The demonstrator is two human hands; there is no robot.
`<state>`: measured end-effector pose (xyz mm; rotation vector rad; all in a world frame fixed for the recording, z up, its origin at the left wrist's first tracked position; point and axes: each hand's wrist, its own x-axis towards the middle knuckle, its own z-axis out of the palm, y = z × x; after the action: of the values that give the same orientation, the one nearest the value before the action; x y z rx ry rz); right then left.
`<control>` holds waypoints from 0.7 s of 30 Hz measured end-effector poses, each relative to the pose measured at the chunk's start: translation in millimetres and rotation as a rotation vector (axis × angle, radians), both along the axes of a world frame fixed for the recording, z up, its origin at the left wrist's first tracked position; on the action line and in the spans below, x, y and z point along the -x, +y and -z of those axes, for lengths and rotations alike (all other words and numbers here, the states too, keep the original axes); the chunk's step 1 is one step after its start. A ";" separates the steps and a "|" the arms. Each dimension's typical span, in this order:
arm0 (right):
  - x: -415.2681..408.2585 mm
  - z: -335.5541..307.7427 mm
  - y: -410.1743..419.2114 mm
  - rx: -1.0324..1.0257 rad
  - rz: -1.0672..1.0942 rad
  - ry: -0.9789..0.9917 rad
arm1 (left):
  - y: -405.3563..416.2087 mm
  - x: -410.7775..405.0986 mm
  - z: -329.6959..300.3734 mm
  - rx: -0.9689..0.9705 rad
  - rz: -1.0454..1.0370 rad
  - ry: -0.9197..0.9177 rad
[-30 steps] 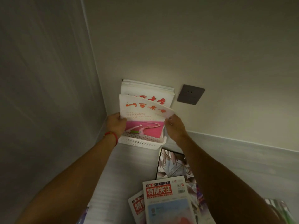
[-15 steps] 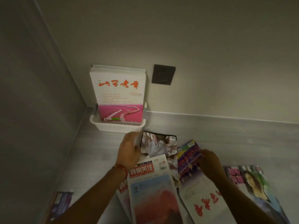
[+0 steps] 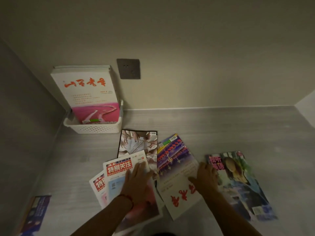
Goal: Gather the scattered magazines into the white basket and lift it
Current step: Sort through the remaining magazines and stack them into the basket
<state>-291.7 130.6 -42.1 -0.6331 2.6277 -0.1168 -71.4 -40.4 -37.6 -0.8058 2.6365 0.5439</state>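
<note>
Reaching to gather more | left hand (image 3: pixel 138 180) flat on red-title magazine (image 3: pixel 119 169) | right hand (image 3: pixel 205 178) flat on festival magazine (image 3: pixel 173 155) | white basket (image 3: pixel 95 127) waits by wall

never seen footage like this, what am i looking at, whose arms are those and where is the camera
There is no machine here: a person wears a wide-angle camera on the head, looking forward and down, so the two bare arms are their own.

The left hand, with a red cord at the wrist, lies flat on a red-titled magazine. The right hand rests on a purple-and-white magazine. Neither hand plainly grips anything.

More lie loose on the grey surface: a dark-framed magazine, one with a woman on the cover, and a blue one at far left.

In the corner, a white basket already holds upright magazines. A wall socket sits beside them.
</note>
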 end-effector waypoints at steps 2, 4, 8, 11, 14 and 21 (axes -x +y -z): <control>9.6 -7.5 3.1 0.105 0.016 -0.054 | -0.3 0.6 -1.1 -0.008 -0.007 -0.018; 16.3 -18.9 7.4 0.229 -0.029 -0.148 | 0.8 0.9 -0.8 -0.019 -0.030 -0.014; 29.8 -57.8 12.0 0.327 -0.226 -0.169 | 1.3 2.2 -2.8 -0.026 -0.049 -0.030; 49.2 -102.6 5.5 0.273 -0.378 -0.072 | -5.0 6.6 -19.3 -0.078 -0.040 -0.091; 69.7 -151.3 -3.0 0.220 -0.531 0.080 | -7.3 24.2 -50.8 -0.071 -0.145 0.202; 70.0 -241.7 -46.2 0.251 -0.912 0.389 | -3.1 99.8 -144.9 0.193 0.080 0.646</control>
<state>-361.7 84.5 199.6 -2.0280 2.3904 -0.0429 -171.1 -43.5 107.3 -0.6501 3.3386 0.6141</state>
